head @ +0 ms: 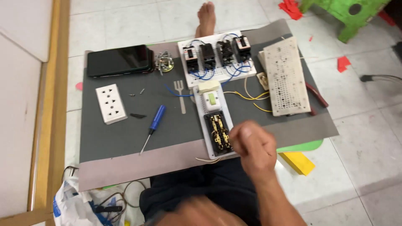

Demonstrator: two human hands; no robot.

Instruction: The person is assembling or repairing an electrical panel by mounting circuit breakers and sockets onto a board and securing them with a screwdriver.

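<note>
Right hand hovering in loose fist at lower centre, just beside opened socket block on white strip; holding anything, cannot tell. Left hand blurring at bottom edge, grip unclear. Blue screwdriver lying left of centre on grey mat

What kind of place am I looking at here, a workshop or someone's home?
Probably a home floor used as a makeshift electrical workbench: a grey mat laid over pale floor tiles, a bare foot beyond it, and a wired practice board with a blue screwdriver nearby.
</note>
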